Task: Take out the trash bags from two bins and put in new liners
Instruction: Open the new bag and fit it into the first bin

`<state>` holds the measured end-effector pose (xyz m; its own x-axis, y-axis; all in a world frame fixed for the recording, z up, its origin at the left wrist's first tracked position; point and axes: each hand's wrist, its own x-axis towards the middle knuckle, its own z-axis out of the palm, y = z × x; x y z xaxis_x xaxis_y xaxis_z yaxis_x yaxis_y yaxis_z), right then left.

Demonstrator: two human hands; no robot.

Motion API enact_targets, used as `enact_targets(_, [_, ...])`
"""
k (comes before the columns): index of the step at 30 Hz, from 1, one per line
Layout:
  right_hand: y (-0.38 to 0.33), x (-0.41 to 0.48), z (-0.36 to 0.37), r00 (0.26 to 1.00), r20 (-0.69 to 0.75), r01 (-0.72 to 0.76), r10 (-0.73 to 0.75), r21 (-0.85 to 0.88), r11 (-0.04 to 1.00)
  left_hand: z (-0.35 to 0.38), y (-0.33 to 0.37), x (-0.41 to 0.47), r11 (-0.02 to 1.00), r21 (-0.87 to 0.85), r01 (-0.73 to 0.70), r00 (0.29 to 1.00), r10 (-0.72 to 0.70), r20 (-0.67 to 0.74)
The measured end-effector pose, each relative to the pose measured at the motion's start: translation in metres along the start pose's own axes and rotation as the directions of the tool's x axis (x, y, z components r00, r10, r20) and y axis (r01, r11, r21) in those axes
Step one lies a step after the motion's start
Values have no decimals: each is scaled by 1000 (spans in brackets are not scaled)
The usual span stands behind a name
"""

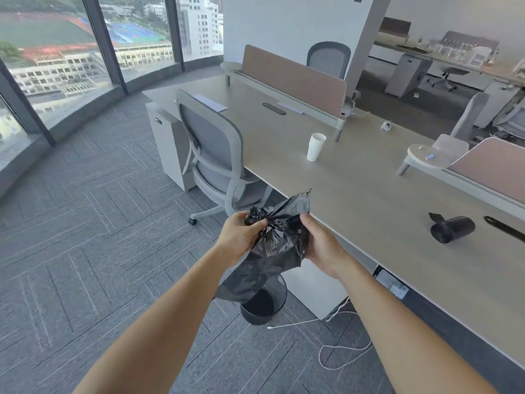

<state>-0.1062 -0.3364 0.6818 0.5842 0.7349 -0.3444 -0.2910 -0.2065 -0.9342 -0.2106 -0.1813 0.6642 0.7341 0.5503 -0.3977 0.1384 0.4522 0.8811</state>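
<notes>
Black liner (pixel 279 245), crumpled and partly unfolded, is held up in the air in front of the person with both hands, over the edge of a long pale counter (pixel 355 194). Far left, tall windows (pixel 56 66) curve around a grey carpeted floor (pixel 85 223). A grey cabinet (pixel 164 143) and a grey mesh office chair (pixel 216 155) stand at the counter's near side. The left hand (pixel 241 237) has its fingers (pixel 257 223) curled, pinching a bunched fold of the plastic. Directly below the hanging liner, a round black mesh bin (pixel 261 308) stands on the floor, its inside dark. The right hand (pixel 321 245) grips the liner's other side, fingers closed on the plastic and partly hidden behind it. A white paper cup (pixel 315 147) stands upright on the counter. A white cable (pixel 341 348) loops across the floor under the counter. Far right, a roll of black bags (pixel 451 229) lies on its side on the counter, one end loose.
</notes>
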Motion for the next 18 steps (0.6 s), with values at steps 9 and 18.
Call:
enact_targets(9, [12,8,11,995,-55,87,-86,19,996,24,-4,-4,993,-95,65,994,-56,99])
enact_targets(18, [15,6,0,996,-85,4,-32,-314,949,22,-5,-7,970,230,74,956,-135,261])
